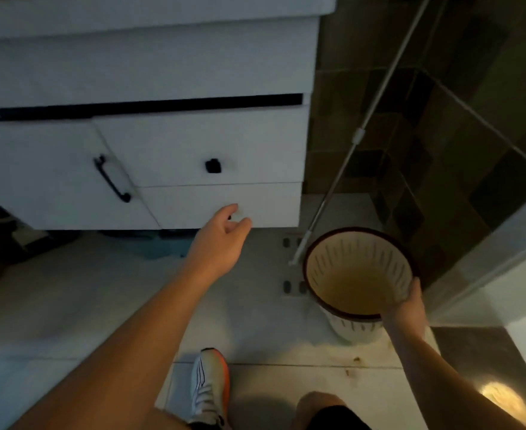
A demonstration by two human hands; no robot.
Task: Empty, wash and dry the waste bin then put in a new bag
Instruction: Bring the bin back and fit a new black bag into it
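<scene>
Waste bin first, though we read the frame from its left: a white vanity cabinet with a black bar handle and a small black square knob filled the upper left. At centre our left hand reached toward the lowest drawer, fingers loosely spread and holding nothing, probably after a fresh bag. Below it stood our white and orange trainer. To the lower right our right hand gripped the near rim of the round, cream, slotted plastic waste bin, fingers curled over the dark rim band. It looked empty and unlined. Its long axis ran roughly upright, tilted, mouth toward us, base near the pale tiled floor. A metal pole leaned behind it.
</scene>
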